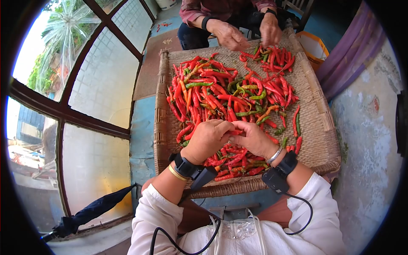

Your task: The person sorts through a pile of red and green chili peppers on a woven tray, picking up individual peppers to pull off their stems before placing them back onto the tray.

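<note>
A large heap of chili peppers (221,95), mostly red with some green and orange, lies on a woven basket tray (316,140). Over its near side my two hands meet, fingertips almost touching. My left hand (207,139) is closed in a pinch, and my right hand (257,139) is closed opposite it. Between them shows part of a red chili pepper (237,132), largely hidden by the fingers. Closer to me, a smaller pile of red chili peppers (236,161) sits below my wrists.
Across the tray sits another person, whose hands (229,36) are over a small pile of peppers (278,58). A framed window (102,80) and a folded dark umbrella (95,210) are on the left. To the right are an orange box (313,46), a purple curtain (357,51) and a wall (365,127).
</note>
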Demonstrator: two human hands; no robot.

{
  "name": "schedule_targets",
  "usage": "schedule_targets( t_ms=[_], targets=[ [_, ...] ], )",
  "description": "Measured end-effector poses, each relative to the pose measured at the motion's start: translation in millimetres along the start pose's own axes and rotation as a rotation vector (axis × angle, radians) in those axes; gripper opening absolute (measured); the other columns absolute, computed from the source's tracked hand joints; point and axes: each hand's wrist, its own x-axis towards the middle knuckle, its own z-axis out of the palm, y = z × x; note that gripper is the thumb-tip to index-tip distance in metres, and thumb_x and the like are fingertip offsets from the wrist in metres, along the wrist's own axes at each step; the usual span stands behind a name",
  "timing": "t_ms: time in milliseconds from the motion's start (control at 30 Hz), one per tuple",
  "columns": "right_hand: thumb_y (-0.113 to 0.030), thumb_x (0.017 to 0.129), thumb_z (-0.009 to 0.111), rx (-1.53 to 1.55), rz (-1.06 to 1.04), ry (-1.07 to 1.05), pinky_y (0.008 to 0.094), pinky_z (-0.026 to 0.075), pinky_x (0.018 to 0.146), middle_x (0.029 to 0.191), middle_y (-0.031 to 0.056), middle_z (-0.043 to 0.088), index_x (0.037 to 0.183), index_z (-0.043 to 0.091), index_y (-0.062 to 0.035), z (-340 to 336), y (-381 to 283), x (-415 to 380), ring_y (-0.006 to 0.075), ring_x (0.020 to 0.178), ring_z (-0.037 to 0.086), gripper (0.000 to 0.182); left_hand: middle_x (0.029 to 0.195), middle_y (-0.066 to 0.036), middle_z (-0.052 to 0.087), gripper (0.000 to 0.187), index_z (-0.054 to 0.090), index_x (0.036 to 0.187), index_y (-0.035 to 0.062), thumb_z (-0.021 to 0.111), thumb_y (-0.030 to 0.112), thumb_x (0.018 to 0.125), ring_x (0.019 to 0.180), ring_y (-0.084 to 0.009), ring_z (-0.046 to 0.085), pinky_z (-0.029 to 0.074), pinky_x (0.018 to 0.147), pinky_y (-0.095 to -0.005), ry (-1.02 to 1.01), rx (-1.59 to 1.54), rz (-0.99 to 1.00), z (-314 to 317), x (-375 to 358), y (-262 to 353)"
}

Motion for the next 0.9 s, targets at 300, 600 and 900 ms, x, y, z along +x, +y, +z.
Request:
schedule_targets(
  t_ms=[300, 600, 900],
  targets=[
    [-0.021, 0.090, 0.045, 0.065, 0.143, 0.108, 0.0187, 0.045, 0.048, 0.070, 0.0022, 0.059, 0.096, 0.056, -0.0027, -8.6, -0.6, -0.3, 0.0076, 0.055, 0.056, 0.022, 0.075, -0.010, 0.059, 0.019, 0.055, 0.087, 0.0044, 0.063, 0.008, 0.070, 0.068, -0.0284, 0.059, 0.047, 0.060, -0.0342, -0.042, -0.218, -0.258, -2.6, -3.2, 2.0],
    [-0.021, 0.089, 0.048, 0.311, 0.089, 0.249, 0.0185, 0.043, 0.043, 0.065, 0.0040, 0.058, 0.091, 0.056, -0.0013, -36.2, -19.8, -3.1, 0.0067, 0.049, 0.053, 0.022, 0.075, -0.011, 0.058, 0.015, 0.058, 0.084, 0.0036, 0.064, 0.008, 0.071, 0.068, -0.0261, 0.059, 0.046, 0.061, -0.0309, -0.046, 0.019, -0.252, -17.2, -5.0, -18.7],
    [-0.022, 0.088, 0.049, 0.664, -0.194, 0.440, 0.0252, 0.042, 0.046, 0.066, 0.0046, 0.059, 0.093, 0.056, -0.0048, -82.2, -41.8, -8.3, 0.0106, 0.051, 0.052, 0.019, 0.077, 0.001, 0.060, 0.006, 0.057, 0.088, 0.0022, 0.057, 0.005, 0.082, 0.064, -0.0031, 0.052, 0.043, 0.055, -0.0173, 0.142, -0.766, -0.538, -19.3, -6.8, -24.5]
  ],
)
